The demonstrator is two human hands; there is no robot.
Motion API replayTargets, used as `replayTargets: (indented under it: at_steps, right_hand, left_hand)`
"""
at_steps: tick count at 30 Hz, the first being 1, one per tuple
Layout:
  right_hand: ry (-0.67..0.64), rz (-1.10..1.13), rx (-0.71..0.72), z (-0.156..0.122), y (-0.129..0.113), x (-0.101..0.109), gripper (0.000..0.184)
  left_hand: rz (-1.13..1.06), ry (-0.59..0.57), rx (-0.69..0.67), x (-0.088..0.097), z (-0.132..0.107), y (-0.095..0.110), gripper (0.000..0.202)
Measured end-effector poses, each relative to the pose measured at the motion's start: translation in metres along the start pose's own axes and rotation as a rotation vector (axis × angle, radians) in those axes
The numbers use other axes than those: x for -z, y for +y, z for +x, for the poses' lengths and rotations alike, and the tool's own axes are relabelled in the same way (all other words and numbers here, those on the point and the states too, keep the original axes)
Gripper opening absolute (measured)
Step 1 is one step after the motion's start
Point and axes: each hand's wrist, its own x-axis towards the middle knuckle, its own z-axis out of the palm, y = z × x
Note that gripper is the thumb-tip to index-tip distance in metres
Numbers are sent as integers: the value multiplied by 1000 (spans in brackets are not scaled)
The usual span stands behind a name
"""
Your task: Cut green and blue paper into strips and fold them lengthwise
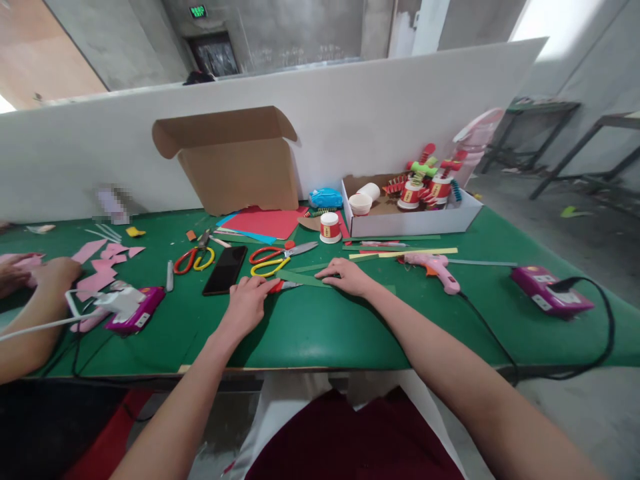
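Head view, right fingers on green strip, tabletop to front edge

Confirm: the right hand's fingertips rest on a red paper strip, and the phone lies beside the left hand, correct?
Not quite: the paper strip under the right hand is green, as the head view shows. The phone does lie beside the left hand.

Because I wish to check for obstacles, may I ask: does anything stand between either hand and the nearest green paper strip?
Nothing visible stands between the right hand and the green strip; the hand appears to rest on it. For the left hand, only the red-handled tool it holds lies between, its blade close to the strip.
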Motion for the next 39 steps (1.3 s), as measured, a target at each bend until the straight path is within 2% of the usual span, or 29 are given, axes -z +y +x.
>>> replayTargets:
  at_steps: [7,14,20,26,39]
  right_hand:
    - [-19,-42,16,1,2,-2,24]
    - [-25,-49,6,1,2,-3,24]
    - [-34,-91,38,0,1,-3,31]
    - [-47,-86,41,0,3,-5,24]
    - [-57,-86,30,0,1,-4,25]
  left_hand:
    - [-84,26,-48,-4,7,10,47]
    - [-123,34,-62,-9,5,3,47]
    - [-146,32,-69,-11,7,5,49]
    - [-152,17,-89,-11,5,0,48]
    - [-163,2,-88,-8,6,3,47]
